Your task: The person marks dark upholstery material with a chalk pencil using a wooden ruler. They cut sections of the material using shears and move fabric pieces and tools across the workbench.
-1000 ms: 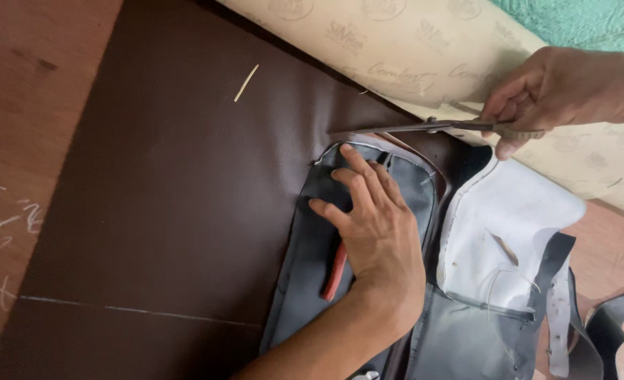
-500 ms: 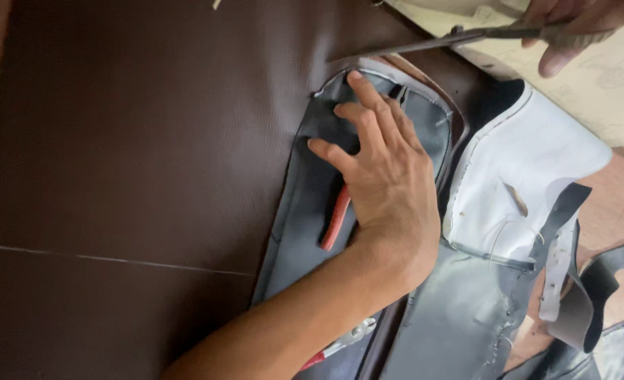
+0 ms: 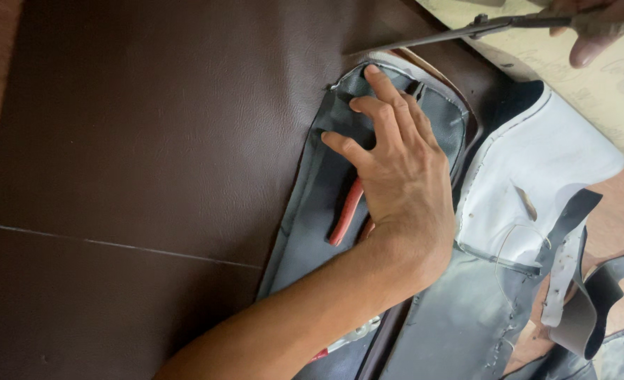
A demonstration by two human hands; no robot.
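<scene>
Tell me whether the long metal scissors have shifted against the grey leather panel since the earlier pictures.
Yes. The long metal scissors held in the right hand have slid left: their tip now lies above the rounded top of the grey leather panel, further along than before.

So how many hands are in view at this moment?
2. The left hand lies flat, fingers spread, on the grey seat cover piece at centre. The right hand is at the top right edge, partly cropped, holding the scissors.

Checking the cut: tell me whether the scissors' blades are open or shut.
Shut, or nearly: the scissors show as one thin dark line with no gap, held by the right hand over the brown sheet.
</scene>
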